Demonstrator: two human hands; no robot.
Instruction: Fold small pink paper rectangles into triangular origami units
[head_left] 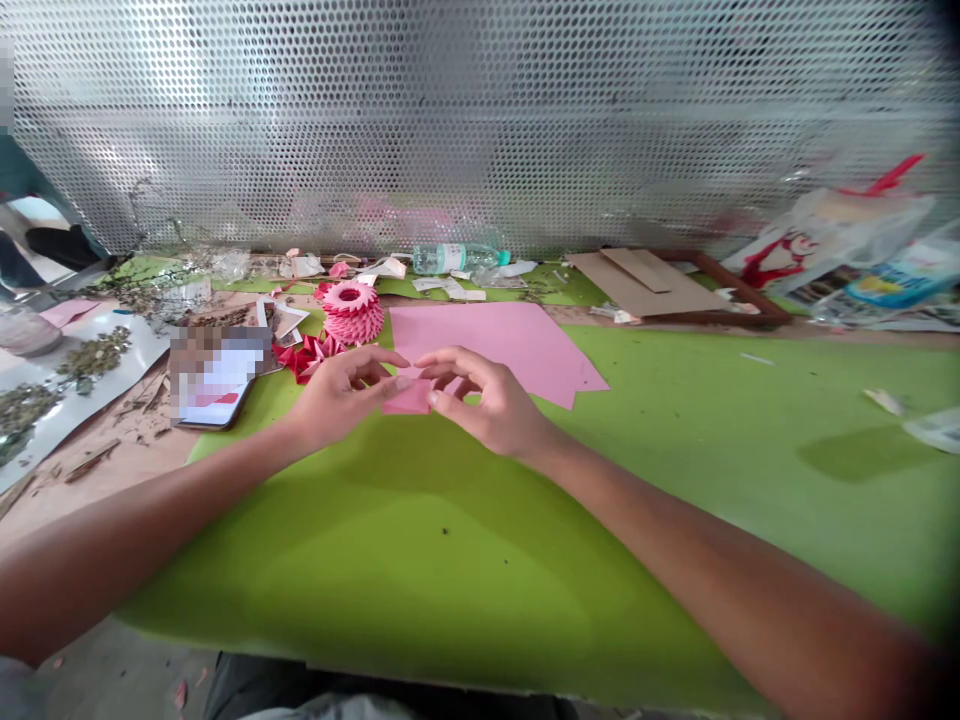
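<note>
A small piece of pink paper (407,399) is held up between both hands, above the green table cover. My left hand (349,388) pinches its left side between thumb and fingers. On the other side, my right hand (480,395) has thumb and fingertips closed on its right edge. Larger pink paper sheets (495,345) lie flat just behind the hands. A ring-shaped stack of folded pink paper (352,313) stands behind my left hand, with red folded paper pieces (304,357) in front of it, partly hidden by that hand.
A phone (217,385) lies at the left, near dried plant bits (97,355) on a plastic sheet. Along the back are a plastic bottle (454,259), cardboard (637,283) on a wooden frame, and plastic bags (832,250). A perforated metal panel (480,110) rises behind.
</note>
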